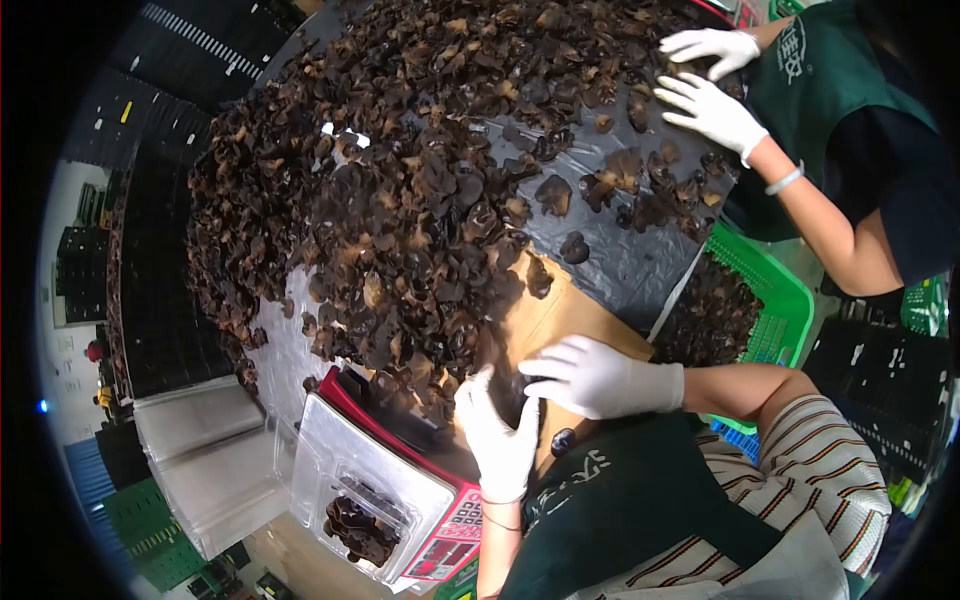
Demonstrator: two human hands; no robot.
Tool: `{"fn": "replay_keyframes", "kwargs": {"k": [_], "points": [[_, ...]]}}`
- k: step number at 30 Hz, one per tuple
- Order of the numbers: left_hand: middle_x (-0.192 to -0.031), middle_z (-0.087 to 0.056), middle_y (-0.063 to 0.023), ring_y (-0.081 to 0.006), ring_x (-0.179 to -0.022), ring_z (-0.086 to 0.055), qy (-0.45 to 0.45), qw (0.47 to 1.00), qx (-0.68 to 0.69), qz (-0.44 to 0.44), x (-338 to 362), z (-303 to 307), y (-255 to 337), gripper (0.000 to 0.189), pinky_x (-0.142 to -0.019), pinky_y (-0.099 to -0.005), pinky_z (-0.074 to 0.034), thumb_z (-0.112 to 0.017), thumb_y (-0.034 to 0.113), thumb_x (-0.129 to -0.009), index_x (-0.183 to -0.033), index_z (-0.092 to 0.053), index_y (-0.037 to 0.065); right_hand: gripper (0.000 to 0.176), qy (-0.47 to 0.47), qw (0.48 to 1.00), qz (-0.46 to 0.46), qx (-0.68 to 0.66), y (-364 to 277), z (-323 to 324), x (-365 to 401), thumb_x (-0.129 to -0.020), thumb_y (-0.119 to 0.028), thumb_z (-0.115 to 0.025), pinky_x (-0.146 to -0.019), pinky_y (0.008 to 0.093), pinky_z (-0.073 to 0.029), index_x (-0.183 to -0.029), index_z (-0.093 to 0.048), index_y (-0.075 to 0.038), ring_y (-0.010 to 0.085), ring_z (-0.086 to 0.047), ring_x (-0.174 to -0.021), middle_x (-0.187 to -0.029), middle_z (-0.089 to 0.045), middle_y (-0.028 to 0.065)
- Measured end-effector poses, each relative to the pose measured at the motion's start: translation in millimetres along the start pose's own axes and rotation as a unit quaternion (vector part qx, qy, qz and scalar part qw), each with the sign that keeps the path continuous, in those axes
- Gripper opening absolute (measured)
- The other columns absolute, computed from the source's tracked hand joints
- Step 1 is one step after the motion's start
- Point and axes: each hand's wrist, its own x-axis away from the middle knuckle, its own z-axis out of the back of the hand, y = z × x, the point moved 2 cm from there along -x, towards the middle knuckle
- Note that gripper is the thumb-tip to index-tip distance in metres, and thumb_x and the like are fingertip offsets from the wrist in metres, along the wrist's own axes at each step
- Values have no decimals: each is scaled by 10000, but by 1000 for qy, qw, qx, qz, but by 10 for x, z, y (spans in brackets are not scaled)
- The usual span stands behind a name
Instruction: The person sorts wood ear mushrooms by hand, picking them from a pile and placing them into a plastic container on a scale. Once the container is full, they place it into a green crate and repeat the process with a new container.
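Observation:
A big heap of brown-black wood ear mushrooms (400,250) covers the work table. My left hand (497,445), in a white glove, is at the near edge of the heap, with thumb and fingers curved around a dark, blurred piece that looks like a wood ear mushroom (509,396). Close by on the right, my right hand (595,378), also gloved, reaches over brown cardboard (560,318). Its fingers are stretched out, their tips near that dark piece. Left of my left hand stands a red and silver scale (400,475), carrying a clear plastic tray with mushrooms (362,525).
Stacked clear plastic trays (215,455) sit left of the scale. A green basket (790,300) of mushrooms is at the right. Across the table, a co-worker's two gloved hands (712,115) rest near scattered mushrooms on black plastic sheeting (625,260). Black crates (165,270) line the left.

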Motion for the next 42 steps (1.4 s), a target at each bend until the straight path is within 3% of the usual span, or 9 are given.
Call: {"fn": "replay_keyframes", "kwargs": {"k": [9,13,16,19,24,30,36,37,42], "points": [[-1104,-562,-117,-215,-1033,-543,44,986,152,56,104,-43,-94,381,-941,-332,-420,-643,-27,-798,-1161,-531,-3,183,-2,970,-198,-142,98,169,105,-828,-148,-608,-740,398,-463,-970,-639,-36,299,-607,-805,-778,-622,70],[-1079,-574,-100,-147,-968,-563,33,886,418,198,152,-47,-170,324,-835,-256,-472,-572,-10,-876,-1194,-515,19,260,-2,817,-386,-428,101,227,53,-953,-175,-484,-683,333,-497,-1031,-610,38,240,-680,-785,-822,-658,130],[-1012,-595,-94,-167,-840,-600,35,781,574,242,164,-84,-200,278,-705,-278,-519,-589,176,-924,-1154,-530,33,307,-21,785,-382,-487,111,200,50,-972,-199,-460,-686,274,-496,-1055,-601,61,153,-671,-752,-836,-665,105],[-1055,-554,-127,-211,-866,-536,52,502,753,423,224,-79,-217,273,-696,-284,-481,-445,218,-970,-1161,-530,42,318,-37,782,-385,-489,51,243,20,-973,-199,-465,-684,260,-495,-1083,-596,69,126,-656,-731,-844,-667,89],[-1027,-566,-54,-107,-873,-544,-67,865,454,203,241,-10,13,355,-763,-224,-472,-576,9,-887,-1220,-455,-15,333,-40,752,-409,-516,-36,206,8,-977,-210,-482,-700,246,-487,-1135,-588,62,105,-635,-742,-850,-664,74],[-1072,-577,-88,-169,-937,-566,-121,953,255,109,235,2,-75,448,-823,-290,-487,-642,22,-868,-1259,-430,-30,246,-15,844,-340,-415,-128,254,-49,-903,-184,-598,-735,280,-482,-1066,-632,-2,136,-626,-799,-882,-664,76],[-1232,-511,-176,-273,-1119,-541,-102,817,521,225,329,75,166,380,-861,-374,-548,-573,7,-890,-1244,-435,-4,140,8,973,-35,-229,-317,332,-117,-768,-185,-733,-744,357,-452,-860,-659,-109,245,-611,-834,-902,-649,52],[-1221,-521,-177,-270,-1100,-551,-68,679,656,322,362,68,188,354,-841,-357,-549,-556,-24,-882,-1221,-455,0,133,-3,963,-44,-267,-315,367,-143,-769,-184,-732,-748,356,-451,-848,-655,-110,244,-612,-835,-883,-648,49],[-917,-575,-123,-199,-769,-575,263,921,273,85,620,977,233,305,-695,-320,-495,-597,-59,-683,-974,-563,26,80,21,969,-133,-207,11,327,-175,-804,-173,-671,-780,357,-441,-842,-637,-110,243,-594,-868,-852,-630,44]]}}
